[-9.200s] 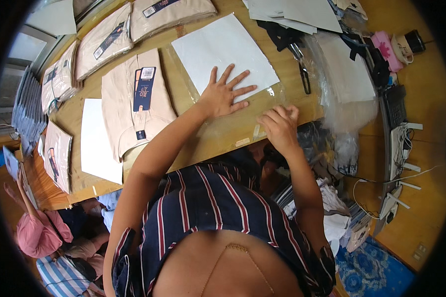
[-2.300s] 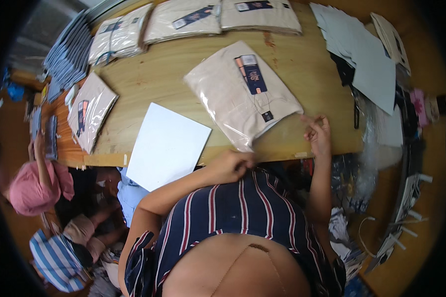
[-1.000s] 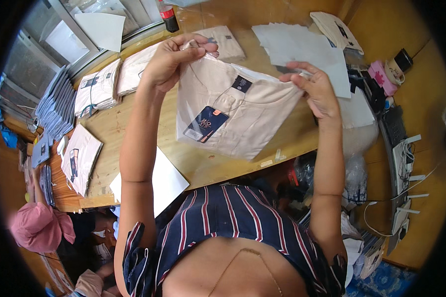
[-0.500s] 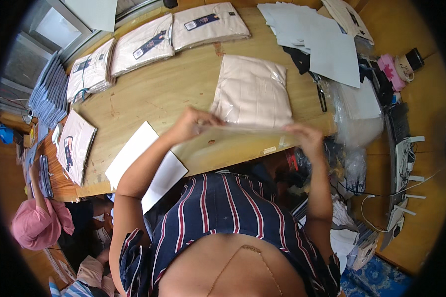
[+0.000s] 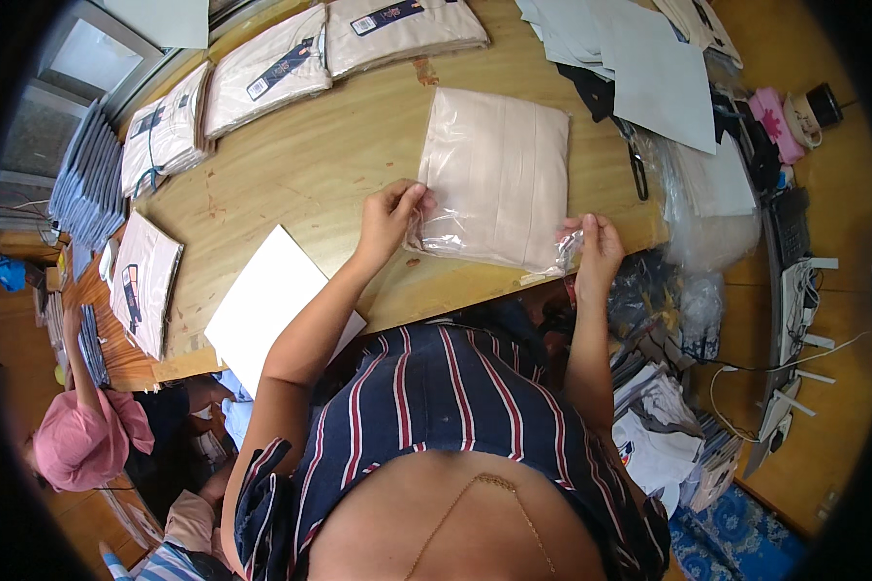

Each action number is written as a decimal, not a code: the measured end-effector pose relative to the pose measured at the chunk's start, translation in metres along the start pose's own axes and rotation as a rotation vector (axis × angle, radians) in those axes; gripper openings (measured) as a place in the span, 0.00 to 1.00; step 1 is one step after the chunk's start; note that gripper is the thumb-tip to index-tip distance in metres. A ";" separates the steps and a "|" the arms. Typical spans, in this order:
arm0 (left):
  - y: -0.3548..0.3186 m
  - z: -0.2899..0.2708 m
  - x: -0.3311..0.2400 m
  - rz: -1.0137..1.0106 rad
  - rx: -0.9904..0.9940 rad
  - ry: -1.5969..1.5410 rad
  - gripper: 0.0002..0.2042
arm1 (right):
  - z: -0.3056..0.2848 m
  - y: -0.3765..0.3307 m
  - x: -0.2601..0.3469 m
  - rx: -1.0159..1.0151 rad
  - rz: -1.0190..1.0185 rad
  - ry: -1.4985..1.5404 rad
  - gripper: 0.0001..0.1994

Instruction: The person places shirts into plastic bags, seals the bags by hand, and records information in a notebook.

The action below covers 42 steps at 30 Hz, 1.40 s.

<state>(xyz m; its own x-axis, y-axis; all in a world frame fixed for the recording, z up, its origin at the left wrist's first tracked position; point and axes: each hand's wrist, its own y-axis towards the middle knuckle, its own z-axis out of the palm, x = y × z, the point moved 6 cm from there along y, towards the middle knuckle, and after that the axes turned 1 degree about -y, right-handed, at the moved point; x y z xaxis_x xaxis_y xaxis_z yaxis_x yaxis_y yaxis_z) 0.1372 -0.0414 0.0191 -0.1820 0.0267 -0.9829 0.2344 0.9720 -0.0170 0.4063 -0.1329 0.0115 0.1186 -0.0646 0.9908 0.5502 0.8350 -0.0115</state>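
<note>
A folded pale pink garment in a clear plastic bag (image 5: 499, 174) lies on the wooden table in front of me. My left hand (image 5: 389, 221) pinches the plastic at the bag's lower left side. At the near right corner, my right hand (image 5: 599, 250) is closed on bunched, shiny plastic. The bag's near edge runs between my two hands, close to the table's front edge. Left of my left forearm lie white sheets (image 5: 266, 290), partly covered by that arm.
Bagged garments with dark tags (image 5: 271, 82) line the far edge; another package (image 5: 145, 281) lies at left. Blue folded clothes (image 5: 92, 174) are stacked beyond. White sheets (image 5: 654, 82) and loose plastic (image 5: 693, 228) lie at right. A person in pink headwear (image 5: 82, 441) is at lower left.
The plastic flap stretched between my hands has come down against the bag. My hands have moved slightly up the table, and the garment now looks flatter and smoother.
</note>
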 end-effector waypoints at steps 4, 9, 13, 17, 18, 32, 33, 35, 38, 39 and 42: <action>0.018 0.012 -0.001 0.003 -0.198 0.337 0.14 | 0.001 0.016 -0.027 -0.090 0.030 -0.226 0.08; 0.024 0.014 0.002 0.082 -0.267 0.536 0.15 | 0.010 0.023 -0.019 -0.128 0.015 -0.696 0.08; 0.023 0.017 0.007 0.193 -0.314 0.855 0.12 | 0.019 0.025 -0.015 -0.152 -0.255 -1.328 0.09; 0.019 0.014 0.004 0.227 -0.415 1.040 0.08 | 0.031 0.023 -0.009 -0.119 -0.142 -1.460 0.09; 0.020 0.011 0.003 0.205 -0.443 1.054 0.08 | 0.029 0.024 -0.009 -0.125 -0.190 -1.456 0.10; -0.051 0.011 -0.008 0.365 0.011 0.717 0.22 | 0.015 -0.055 0.002 0.272 -0.262 -0.986 0.30; -0.049 0.012 -0.006 0.412 -0.021 0.738 0.22 | 0.017 -0.056 0.001 0.211 -0.289 -1.037 0.30; -0.043 0.009 -0.007 0.465 -0.037 0.693 0.19 | 0.022 -0.056 0.002 0.084 -0.343 -1.136 0.29; -0.034 0.001 -0.036 0.530 -0.126 0.746 0.13 | 0.019 -0.048 0.008 -0.009 -0.462 -1.235 0.24; -0.032 -0.002 -0.051 0.615 -0.201 0.716 0.14 | 0.019 -0.044 0.013 -0.028 -0.518 -1.276 0.22; -0.029 -0.015 -0.097 0.836 -0.371 0.603 0.16 | 0.012 -0.028 0.077 -0.093 -0.648 -0.872 0.21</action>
<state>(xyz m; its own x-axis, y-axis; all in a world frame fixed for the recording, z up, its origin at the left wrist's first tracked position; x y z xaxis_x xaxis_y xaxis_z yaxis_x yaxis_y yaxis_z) 0.1338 -0.0689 0.1175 -0.5606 0.7223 -0.4050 0.2178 0.6005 0.7694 0.3898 -0.1544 0.0895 -0.8232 -0.0369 0.5665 0.3617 0.7350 0.5735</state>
